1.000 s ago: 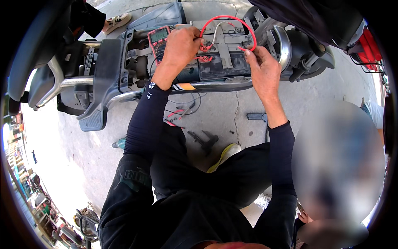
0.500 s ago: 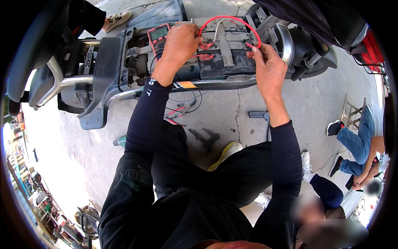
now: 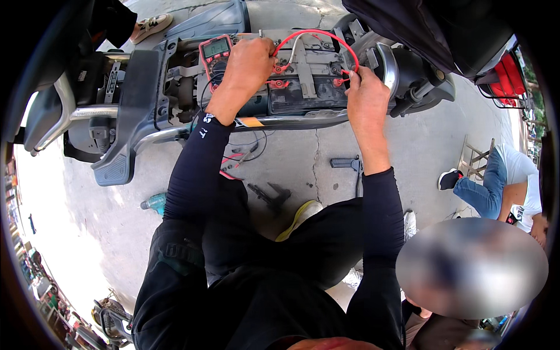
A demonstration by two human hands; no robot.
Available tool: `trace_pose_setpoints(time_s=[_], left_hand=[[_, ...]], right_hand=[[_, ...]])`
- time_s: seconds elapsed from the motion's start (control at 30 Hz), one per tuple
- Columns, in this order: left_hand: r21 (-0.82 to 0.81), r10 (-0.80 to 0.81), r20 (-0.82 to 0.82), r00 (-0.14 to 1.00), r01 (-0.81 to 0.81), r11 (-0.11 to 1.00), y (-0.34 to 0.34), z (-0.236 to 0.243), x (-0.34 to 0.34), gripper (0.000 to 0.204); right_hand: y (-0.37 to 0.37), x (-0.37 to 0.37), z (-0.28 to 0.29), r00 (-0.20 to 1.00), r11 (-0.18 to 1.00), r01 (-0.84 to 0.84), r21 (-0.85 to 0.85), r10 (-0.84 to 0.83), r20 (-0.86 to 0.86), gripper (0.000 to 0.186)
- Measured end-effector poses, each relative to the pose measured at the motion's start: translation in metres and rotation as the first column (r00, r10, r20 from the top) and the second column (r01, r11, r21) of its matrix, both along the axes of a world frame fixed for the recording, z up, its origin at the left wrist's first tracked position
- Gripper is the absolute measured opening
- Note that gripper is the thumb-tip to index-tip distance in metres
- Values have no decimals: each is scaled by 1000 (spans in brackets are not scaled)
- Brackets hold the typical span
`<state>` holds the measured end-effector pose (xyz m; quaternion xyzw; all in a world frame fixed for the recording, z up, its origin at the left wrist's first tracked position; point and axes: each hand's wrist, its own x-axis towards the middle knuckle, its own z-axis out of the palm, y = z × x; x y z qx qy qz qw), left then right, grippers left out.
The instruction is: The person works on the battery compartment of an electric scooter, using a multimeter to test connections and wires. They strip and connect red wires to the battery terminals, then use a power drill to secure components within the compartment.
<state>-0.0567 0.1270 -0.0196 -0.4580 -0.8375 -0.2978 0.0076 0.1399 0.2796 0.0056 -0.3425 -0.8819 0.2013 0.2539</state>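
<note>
A thick red cable (image 3: 315, 31) arches over the batteries (image 3: 289, 99) in the opened floor of a scooter (image 3: 140, 93). My left hand (image 3: 248, 67), closed, pinches the cable's left end. My right hand (image 3: 368, 96) grips its other end, whose metal tip is just above a red-covered terminal (image 3: 338, 82) at the right. A red and grey multimeter (image 3: 215, 48) lies beside my left wrist, its screen lit and its lower part partly hidden. A white wire (image 3: 296, 48) runs to another red terminal (image 3: 280, 69) between my hands.
On the concrete below lie a black tool (image 3: 269, 198), a black device with a cord (image 3: 344, 163), red and black leads (image 3: 233, 158) and a teal drill (image 3: 154, 203). One person's shoe (image 3: 151, 28) is beyond the scooter; a person in jeans (image 3: 481, 189) sits at the right.
The view has shifted, so the scooter appears farther left. My right hand has lowered the cable's end toward the right terminal. More of the multimeter shows beside my left hand.
</note>
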Motion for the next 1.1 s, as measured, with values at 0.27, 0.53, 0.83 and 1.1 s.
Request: trace_pose_setpoints(time_s=[0.27, 0.53, 0.83, 1.1], left_hand=[[37, 10, 10, 1000, -11, 999, 0, -4, 4, 15], [14, 12, 30, 999, -12, 1000, 0, 0, 6, 15], [-14, 23, 22, 1000, -22, 1000, 2, 0, 6, 15], [13, 7, 17, 1000, -8, 1000, 2, -3, 8, 15]], right_hand=[[-3, -12, 2, 1000, 997, -14, -69, 16, 26, 14], [-4, -14, 0, 999, 996, -48, 70, 47, 15, 14], [-3, -15, -3, 998, 994, -51, 101, 54, -22, 13], [-14, -16, 31, 994, 947, 0, 323, 36, -106, 11]])
